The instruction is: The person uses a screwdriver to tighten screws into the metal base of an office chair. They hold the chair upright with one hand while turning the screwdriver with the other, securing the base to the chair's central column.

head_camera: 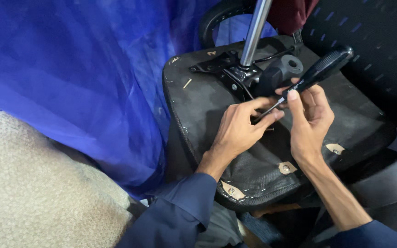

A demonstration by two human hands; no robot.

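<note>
A screwdriver (315, 73) is grasped in the right hand (311, 121), its tip pinched by the left hand (237, 131) near the middle of the upturned chair seat (194, 105).

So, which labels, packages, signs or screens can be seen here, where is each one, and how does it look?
Printed marking: a small pale patch on the black screwdriver handle near the shaft, beside the right hand; too small to make out.
No packages, signs or screens are in view.
</note>
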